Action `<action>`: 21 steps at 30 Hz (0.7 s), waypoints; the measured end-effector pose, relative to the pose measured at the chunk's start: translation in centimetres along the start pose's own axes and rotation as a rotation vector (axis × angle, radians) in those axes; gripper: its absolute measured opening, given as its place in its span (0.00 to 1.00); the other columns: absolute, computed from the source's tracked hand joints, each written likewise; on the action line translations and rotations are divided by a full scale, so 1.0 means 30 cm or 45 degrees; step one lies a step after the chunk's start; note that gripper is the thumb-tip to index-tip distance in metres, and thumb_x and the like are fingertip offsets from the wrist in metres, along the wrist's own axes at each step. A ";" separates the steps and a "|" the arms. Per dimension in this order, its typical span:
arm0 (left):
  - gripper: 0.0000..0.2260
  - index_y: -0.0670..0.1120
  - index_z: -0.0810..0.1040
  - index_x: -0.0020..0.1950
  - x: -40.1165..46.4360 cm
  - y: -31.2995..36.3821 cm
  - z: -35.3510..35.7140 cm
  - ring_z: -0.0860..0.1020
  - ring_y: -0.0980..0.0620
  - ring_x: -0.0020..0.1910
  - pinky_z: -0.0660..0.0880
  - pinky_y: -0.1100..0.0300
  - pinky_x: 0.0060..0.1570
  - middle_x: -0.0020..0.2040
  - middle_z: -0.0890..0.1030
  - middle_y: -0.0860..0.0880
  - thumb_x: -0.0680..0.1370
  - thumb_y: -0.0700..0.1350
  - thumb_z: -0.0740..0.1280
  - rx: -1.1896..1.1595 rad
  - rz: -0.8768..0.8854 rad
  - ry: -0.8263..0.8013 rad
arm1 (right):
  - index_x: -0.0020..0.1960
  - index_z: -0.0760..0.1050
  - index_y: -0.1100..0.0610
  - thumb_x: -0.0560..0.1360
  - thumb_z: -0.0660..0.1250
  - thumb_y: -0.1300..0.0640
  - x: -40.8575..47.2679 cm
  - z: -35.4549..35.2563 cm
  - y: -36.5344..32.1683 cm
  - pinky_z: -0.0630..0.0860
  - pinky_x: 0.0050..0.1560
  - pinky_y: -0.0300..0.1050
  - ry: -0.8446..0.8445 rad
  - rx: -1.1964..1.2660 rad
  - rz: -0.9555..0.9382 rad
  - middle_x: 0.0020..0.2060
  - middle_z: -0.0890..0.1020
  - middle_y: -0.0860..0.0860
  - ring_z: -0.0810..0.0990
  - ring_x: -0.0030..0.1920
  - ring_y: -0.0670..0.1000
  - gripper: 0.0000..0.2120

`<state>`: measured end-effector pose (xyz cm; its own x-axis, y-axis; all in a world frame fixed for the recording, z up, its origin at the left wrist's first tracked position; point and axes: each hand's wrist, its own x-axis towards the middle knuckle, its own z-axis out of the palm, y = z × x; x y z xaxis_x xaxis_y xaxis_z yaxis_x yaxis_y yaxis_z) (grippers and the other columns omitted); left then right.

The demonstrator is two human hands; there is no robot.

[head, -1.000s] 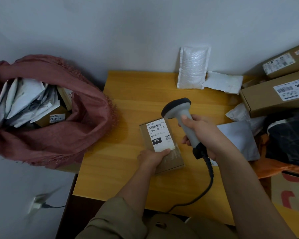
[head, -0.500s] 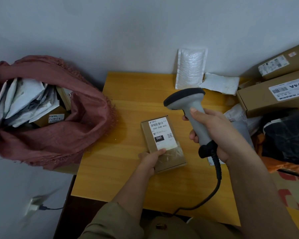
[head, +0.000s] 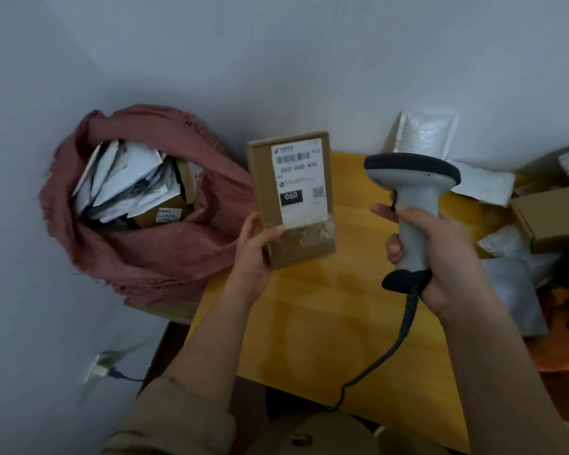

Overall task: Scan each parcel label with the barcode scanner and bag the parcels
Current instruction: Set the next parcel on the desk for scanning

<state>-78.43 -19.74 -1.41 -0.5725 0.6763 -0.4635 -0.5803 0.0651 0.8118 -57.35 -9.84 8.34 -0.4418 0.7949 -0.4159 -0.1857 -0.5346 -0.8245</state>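
My left hand (head: 253, 254) grips the lower left corner of a small flat cardboard parcel (head: 293, 198) and holds it up off the wooden table (head: 309, 323), its white barcode label facing me. My right hand (head: 440, 254) grips the handle of a grey barcode scanner (head: 414, 192), held upright to the right of the parcel, with its black cable trailing down to the table's front edge. A dusty-pink cloth bag (head: 151, 257) stands open at the left of the table, holding several white mailers and a cardboard box.
A white bubble mailer (head: 424, 133) leans on the wall at the back. More parcels lie at the right: brown boxes (head: 559, 221), white and grey poly bags (head: 513, 290), something orange and black. A wall socket with a plug (head: 102, 369) sits low at the left.
My left hand has lifted the parcel off the table and raised it toward the bag side. The scanner has drawn back to the right and now stands upright.
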 end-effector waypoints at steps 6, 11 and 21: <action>0.17 0.54 0.74 0.54 0.041 0.216 -0.167 0.80 0.43 0.52 0.80 0.45 0.41 0.53 0.81 0.48 0.70 0.37 0.69 -0.114 0.248 0.409 | 0.59 0.75 0.55 0.78 0.66 0.61 0.008 0.131 0.069 0.72 0.25 0.39 -0.079 -0.022 0.041 0.52 0.84 0.53 0.72 0.26 0.48 0.10; 0.14 0.53 0.74 0.53 0.045 0.305 -0.331 0.80 0.50 0.43 0.77 0.59 0.33 0.48 0.80 0.51 0.72 0.38 0.71 0.124 0.309 0.583 | 0.59 0.75 0.59 0.78 0.64 0.66 0.071 0.327 0.204 0.75 0.29 0.37 -0.159 0.274 0.364 0.46 0.83 0.53 0.80 0.34 0.48 0.11; 0.14 0.58 0.75 0.48 0.060 0.405 -0.579 0.81 0.54 0.43 0.76 0.61 0.35 0.46 0.80 0.55 0.72 0.41 0.73 0.335 0.236 0.518 | 0.56 0.75 0.59 0.77 0.65 0.68 0.245 0.585 0.444 0.79 0.60 0.54 -0.038 0.488 0.565 0.57 0.78 0.60 0.80 0.59 0.62 0.10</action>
<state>-96.57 -30.49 1.44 -0.8612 0.3572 -0.3616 -0.3126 0.1887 0.9309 -78.47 -16.17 1.03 -0.5732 0.4660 -0.6740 -0.2789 -0.8844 -0.3743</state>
